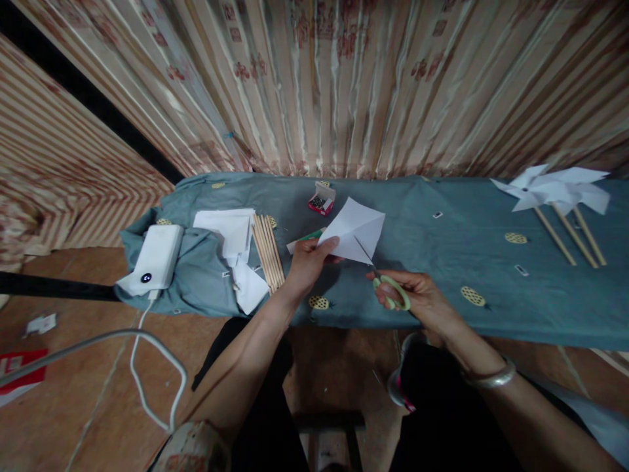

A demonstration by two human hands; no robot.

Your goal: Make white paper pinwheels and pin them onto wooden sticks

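Observation:
A square of white paper (354, 226) with fold lines is pinched at its left corner by my left hand (314, 259), held above the cloth. My right hand (410, 292) grips scissors (397, 296) with pale green handles. Their blades lie at the paper's near corner, one of them over its face. Just beyond the paper stands an open small red box (321, 200) with tiny metal pieces inside. Partly hidden behind my left hand is a flat green and white item (301, 241) whose kind I cannot make out.
Several wooden sticks (268, 249) lie beside white paper sheets (230, 229) on the left. A white power bank (158, 255) with a cable sits at the left end. Paper pinwheels (555, 187) on sticks lie at the far right. A curtain (334, 92) hangs behind the cloth-covered table (442, 249).

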